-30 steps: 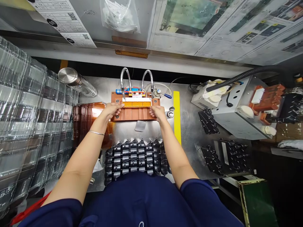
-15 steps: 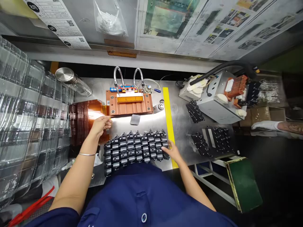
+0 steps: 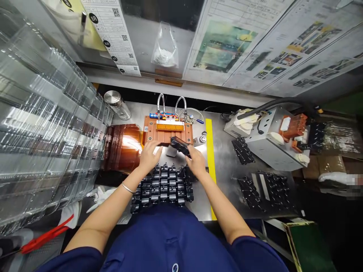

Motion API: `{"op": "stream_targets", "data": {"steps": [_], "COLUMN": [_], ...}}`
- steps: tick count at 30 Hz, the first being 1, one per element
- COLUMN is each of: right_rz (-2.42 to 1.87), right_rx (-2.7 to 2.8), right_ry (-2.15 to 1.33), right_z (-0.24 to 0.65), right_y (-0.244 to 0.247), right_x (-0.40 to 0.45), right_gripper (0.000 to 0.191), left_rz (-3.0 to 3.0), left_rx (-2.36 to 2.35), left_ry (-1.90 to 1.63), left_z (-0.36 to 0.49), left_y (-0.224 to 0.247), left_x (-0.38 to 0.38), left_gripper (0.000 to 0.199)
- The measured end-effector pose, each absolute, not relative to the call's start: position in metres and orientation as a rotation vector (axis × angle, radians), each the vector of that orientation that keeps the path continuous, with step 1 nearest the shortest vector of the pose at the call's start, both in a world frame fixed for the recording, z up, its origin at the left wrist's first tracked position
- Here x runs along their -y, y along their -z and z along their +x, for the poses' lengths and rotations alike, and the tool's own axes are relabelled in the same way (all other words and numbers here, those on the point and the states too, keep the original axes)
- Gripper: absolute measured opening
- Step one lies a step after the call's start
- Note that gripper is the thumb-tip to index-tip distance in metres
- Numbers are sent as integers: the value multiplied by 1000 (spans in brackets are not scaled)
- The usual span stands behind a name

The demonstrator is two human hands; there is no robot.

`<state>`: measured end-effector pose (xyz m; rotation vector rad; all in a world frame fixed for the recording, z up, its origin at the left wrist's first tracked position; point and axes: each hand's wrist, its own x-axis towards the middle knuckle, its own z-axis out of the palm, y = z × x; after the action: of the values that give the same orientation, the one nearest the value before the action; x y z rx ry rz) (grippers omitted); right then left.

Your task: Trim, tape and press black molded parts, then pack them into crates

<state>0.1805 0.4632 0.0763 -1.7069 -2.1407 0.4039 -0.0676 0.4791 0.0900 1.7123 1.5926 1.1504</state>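
My right hand (image 3: 196,160) is closed on the right end of a black ribbed plastic part (image 3: 179,146), holding it tilted before the fixture. My left hand (image 3: 150,155) rests by the front left edge of the copper-brown fixture (image 3: 146,130), thumb apart from the fingers, nothing visible in it. On the fixture sits an orange strip (image 3: 166,127) below two bent metal hoses. A small grey pad (image 3: 170,152) lies partly hidden under the held part. Rows of similar black parts (image 3: 163,185) lie on the bench between my forearms.
Orange transparent film (image 3: 123,145) lies at the left, beside tall stacks of clear plastic trays (image 3: 56,124). A glass flask (image 3: 117,105) stands behind. Right of the yellow tape (image 3: 210,158) are more black parts (image 3: 249,192) and a grey machine (image 3: 272,136). A co-worker's gloved hand (image 3: 333,177) shows at far right.
My right hand has lifted a black part from the right end of the rows and brought it up to the fixture. My left hand has shifted right along the fixture's front edge. The view has tilted.
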Motion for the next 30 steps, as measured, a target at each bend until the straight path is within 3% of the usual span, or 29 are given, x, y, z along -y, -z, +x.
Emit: {"op": "stream_targets", "data": {"steps": [5, 12, 21, 30], "right_rz": [-1440, -1332, -2346, -2352], "right_rx": [2490, 2575, 2459, 2598], "right_ry": [-289, -357, -116, -60], "right_z": [132, 145, 208, 228], "right_y": [-55, -52, -89, -79], "right_x": [-519, -547, -648, -681], "right_gripper": [39, 35, 35, 41], "left_rz": [2293, 2488, 2337, 2307], "left_rx": [-1577, -1568, -1616, -1597], "left_ry": [-864, -519, -592, -620], "left_z": [-58, -56, -49, -51], "left_y": [-68, -42, -20, -18], "left_x": [-502, -545, -578, -573], "left_gripper": [25, 27, 28, 30]}}
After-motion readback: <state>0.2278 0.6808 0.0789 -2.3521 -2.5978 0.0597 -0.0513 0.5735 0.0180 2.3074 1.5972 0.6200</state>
